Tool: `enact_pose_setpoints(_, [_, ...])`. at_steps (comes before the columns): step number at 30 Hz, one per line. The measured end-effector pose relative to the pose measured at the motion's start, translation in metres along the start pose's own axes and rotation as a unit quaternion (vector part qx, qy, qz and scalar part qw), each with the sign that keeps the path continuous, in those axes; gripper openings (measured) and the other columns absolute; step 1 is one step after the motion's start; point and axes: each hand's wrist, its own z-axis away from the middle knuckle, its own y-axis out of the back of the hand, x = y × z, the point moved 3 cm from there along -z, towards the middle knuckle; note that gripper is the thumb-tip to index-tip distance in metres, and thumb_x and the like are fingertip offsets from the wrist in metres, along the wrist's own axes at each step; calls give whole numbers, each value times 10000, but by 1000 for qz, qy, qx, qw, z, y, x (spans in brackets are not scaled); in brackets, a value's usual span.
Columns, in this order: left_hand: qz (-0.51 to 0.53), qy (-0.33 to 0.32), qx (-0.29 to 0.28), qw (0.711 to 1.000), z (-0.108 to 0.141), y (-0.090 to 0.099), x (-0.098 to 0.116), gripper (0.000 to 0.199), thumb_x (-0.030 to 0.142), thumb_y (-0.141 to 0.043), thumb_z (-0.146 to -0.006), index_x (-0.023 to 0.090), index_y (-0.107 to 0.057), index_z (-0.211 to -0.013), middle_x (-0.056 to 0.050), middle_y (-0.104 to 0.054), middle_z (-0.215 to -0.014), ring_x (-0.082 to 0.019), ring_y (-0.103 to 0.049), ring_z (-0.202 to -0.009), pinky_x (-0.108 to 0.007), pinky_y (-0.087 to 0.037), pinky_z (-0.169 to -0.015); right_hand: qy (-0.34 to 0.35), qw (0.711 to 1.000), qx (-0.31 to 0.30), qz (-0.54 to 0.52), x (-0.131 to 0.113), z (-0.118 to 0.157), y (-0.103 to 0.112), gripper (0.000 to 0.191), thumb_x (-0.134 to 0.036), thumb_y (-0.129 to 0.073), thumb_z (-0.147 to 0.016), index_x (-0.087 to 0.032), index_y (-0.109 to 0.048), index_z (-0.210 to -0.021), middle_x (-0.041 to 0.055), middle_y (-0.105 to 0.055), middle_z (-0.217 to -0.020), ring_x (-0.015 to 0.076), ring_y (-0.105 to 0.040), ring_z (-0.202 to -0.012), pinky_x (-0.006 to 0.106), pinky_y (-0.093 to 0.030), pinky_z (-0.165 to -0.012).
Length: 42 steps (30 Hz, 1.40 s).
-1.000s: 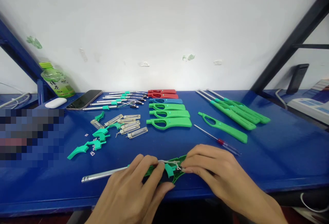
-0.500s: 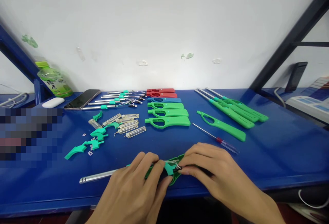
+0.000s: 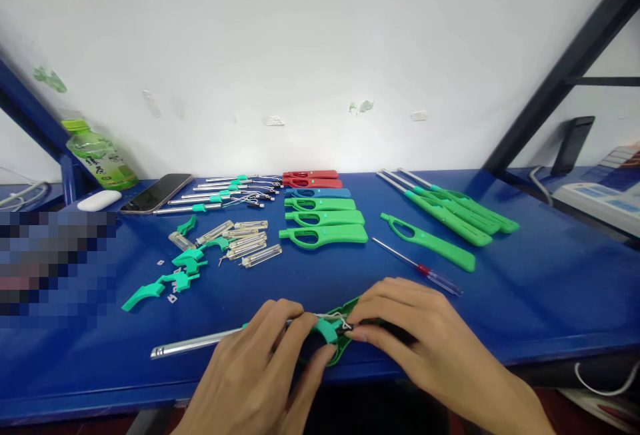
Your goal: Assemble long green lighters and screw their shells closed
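Observation:
A green lighter half-shell (image 3: pixel 339 355) lies open at the front of the blue table, with a teal trigger (image 3: pixel 327 330) and a silver lighter tube (image 3: pixel 193 344) set in it. My left hand (image 3: pixel 255 365) is closed over the shell's neck, thumb at the near rim and fingers along the far side; the palm hides part of the tube. With thumb and fingertips together, my right hand (image 3: pixel 420 328) pinches a small black igniter (image 3: pixel 344 330) with white wires beside the trigger. The shell's handle end is mostly covered by that hand.
Loose teal triggers (image 3: pixel 180 280), clear fuel tanks (image 3: pixel 247 245) and tube assemblies (image 3: pixel 205 200) lie left. Behind are green shells (image 3: pixel 340 234); to the right are a screwdriver (image 3: pixel 433 276), a shell (image 3: pixel 435 248) and assembled lighters (image 3: pixel 450 218). A phone (image 3: pixel 157 194) and bottle (image 3: pixel 103 158) stand far left.
The left fingers have eased slightly left and apart from the thumb, showing more of the trigger. My right hand keeps its pinch nearly in place. The whole view has shifted slightly.

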Motion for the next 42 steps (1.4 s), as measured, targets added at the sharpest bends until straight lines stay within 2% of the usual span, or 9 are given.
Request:
enact_pose_setpoints(8, [-5,-10,-3,1000,1,-1,1,150,244,-593,-1087,190,-672,-1203,-79,-714,-1074,-216,-705,-911,-316,-592,-700,3,1000,3,-4,1,2,0,90,-254,-657,-1084,-278,-743,-1070,-39,-799,-1019,151,-728,-898,301,-521,-843])
enact_pose_setpoints(12, [13,5,-19,1000,0,0,1,137,238,-579,-1092,202,-670,-1188,-71,-690,-1061,-201,-686,-871,-303,-592,-656,5,1000,-7,-9,1,3,0,96,-235,-651,-1086,-284,-733,-1074,-50,-793,-1030,142,-718,-906,298,-510,-844])
enact_pose_setpoints(21, [-1,-9,-47,999,6,0,-1,202,254,-542,-1104,215,-709,-1212,-81,-689,-1091,-221,-681,-910,-323,-628,-683,14,999,-19,-28,2,0,0,146,-207,-603,-1104,-266,-725,-1049,-29,-774,-1036,145,-700,-915,291,-506,-844])
enact_pose_setpoints(30, [7,-2,-19,1000,6,-2,2,201,216,-567,-1093,177,-692,-1245,-75,-671,-1013,-200,-665,-860,-308,-612,-672,-30,994,-75,-69,7,-2,0,155,-213,-573,-1120,-270,-682,-1026,-37,-703,-1056,124,-660,-946,261,-483,-883])
enact_pose_setpoints(35, [-17,-7,-45,999,12,-5,2,220,239,-550,-1100,211,-714,-1245,-71,-695,-1051,-212,-692,-922,-314,-631,-713,-49,992,-79,-84,5,-3,-2,137,-221,-590,-1116,-270,-633,-995,-59,-678,-1003,112,-637,-910,241,-459,-846])
enact_pose_setpoints(42, [1,19,-18,1000,12,-6,3,217,224,-594,-1081,170,-661,-1280,-86,-679,-1071,-206,-694,-931,-323,-647,-735,-58,991,-82,-91,5,-4,-1,135,-224,-610,-1108,-271,-607,-982,-66,-650,-981,109,-624,-920,236,-445,-841])
